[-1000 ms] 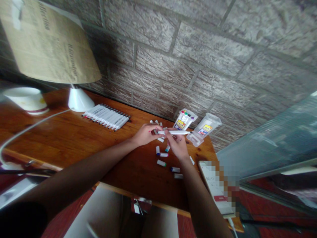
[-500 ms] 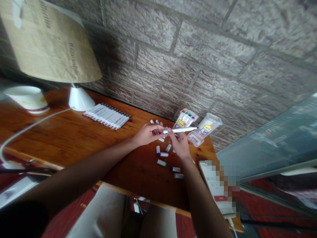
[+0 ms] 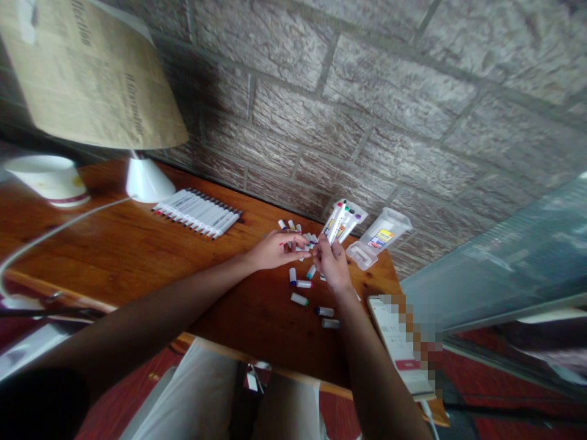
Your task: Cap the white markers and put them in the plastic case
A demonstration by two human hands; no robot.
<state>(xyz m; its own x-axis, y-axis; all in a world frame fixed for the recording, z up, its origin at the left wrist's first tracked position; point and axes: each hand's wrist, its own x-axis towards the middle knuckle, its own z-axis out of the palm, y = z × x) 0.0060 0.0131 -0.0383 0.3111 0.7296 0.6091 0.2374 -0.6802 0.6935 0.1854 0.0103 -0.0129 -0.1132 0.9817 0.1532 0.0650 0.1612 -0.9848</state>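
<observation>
My right hand [image 3: 332, 264] grips a white marker [image 3: 338, 220], which stands tilted upward in front of the clear marker case [image 3: 356, 215]. Colored marker ends show at the top of that case. My left hand [image 3: 279, 249] is just to the left, fingers and thumb apart, with no object visibly gripped. White caps with colored ends lie behind its fingertips, partly hidden by them. More loose caps are scattered on the table nearer me, among them a green-ended cap [image 3: 299, 299] and a pink-ended cap [image 3: 305, 284].
A row of white markers [image 3: 197, 212] lies left of my hands, beside the lamp [image 3: 147, 182] and a paper cup [image 3: 48, 180]. An open clear plastic box [image 3: 385, 231] stands at the right against the brick wall. A phone [image 3: 398, 348] rests along the table's right edge.
The marker has swung from lying nearly level between both hands to pointing upward in my right hand. My left hand's fingers have come away from it.
</observation>
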